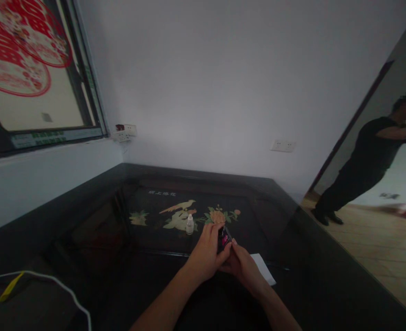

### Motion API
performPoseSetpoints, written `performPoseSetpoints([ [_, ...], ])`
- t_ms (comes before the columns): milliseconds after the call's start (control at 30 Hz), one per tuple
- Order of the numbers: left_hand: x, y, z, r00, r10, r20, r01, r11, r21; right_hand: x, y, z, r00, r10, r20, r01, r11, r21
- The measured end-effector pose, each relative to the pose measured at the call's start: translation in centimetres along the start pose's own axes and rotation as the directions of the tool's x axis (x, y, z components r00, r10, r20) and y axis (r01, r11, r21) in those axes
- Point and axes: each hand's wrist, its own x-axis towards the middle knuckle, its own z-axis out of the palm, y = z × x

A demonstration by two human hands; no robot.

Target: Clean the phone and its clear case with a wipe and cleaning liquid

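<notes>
Head view: both hands are together over the near middle of the dark counter point(95, 230), just this side of its inlaid bird-and-flower panel point(185, 212). The left hand point(208, 255) comes in from the lower centre and wraps its fingers around a small dark object with a pink patch point(224, 239). The right hand point(244, 267) meets it from the right, fingertips pressed on the same object. So it's pinched between the two, held up at the fingertips on the far side of the hands and clear of the counter. What the object is, I cannot tell: too small and dim.

Just beyond the left hand, a small white bottle point(189, 225) stands upright on the panel, near the hands but untouched. A white sheet point(265, 270) lies flat by the right wrist, partly tucked under it.

At the near left corner, a white cable point(53, 281) curves across the counter beside a yellow tag point(11, 287). On the back wall there's a white socket point(283, 145). Far right, in the doorway, another person in dark clothes point(361, 168) stands well apart from the counter.
</notes>
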Motion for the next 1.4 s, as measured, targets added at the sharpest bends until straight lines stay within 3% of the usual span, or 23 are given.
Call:
performPoseSetpoints([
  [333, 0.1, -0.9, 1.0, 0.997, 0.070, 0.017, -0.072, 0.960, 0.269, 0.8, 1.8, -2.0, 0.972, -0.100, -0.214, 0.062, 0.982, -0.177],
  [500, 0.1, -0.8, 1.1, 0.998, 0.055, 0.025, -0.060, 0.945, 0.321, 0.5, 1.2, -1.1, 0.967, -0.077, -0.242, 0.043, 0.989, -0.143],
  [667, 0.1, -0.8, 0.9, 0.999, 0.014, 0.033, -0.023, 0.957, 0.290, 0.3, 0.5, -0.1, 0.991, -0.032, -0.128, 0.025, 0.998, -0.058],
  [867, 0.1, -1.0, -0.5, 0.998, 0.030, 0.049, -0.036, 0.990, 0.139, 0.2, 0.8, -0.5, 0.996, 0.010, -0.084, -0.013, 1.000, -0.028],
  [1033, 0.1, -0.9, -1.1, 0.995, -0.018, 0.101, 0.014, 0.999, 0.044, 0.2, 1.3, -1.0, 0.995, 0.020, -0.095, -0.024, 0.999, -0.043],
  [1200, 0.2, -0.5, -1.0, 0.985, -0.084, 0.149, 0.076, 0.995, 0.059, 0.3, 1.5, -1.4, 0.991, 0.024, -0.128, -0.034, 0.997, -0.069],
  [1400, 0.2, -0.4, -1.1, 0.988, -0.083, 0.128, 0.075, 0.995, 0.064, 0.5, 1.7, -1.4, 0.986, 0.026, -0.163, -0.042, 0.994, -0.099],
])
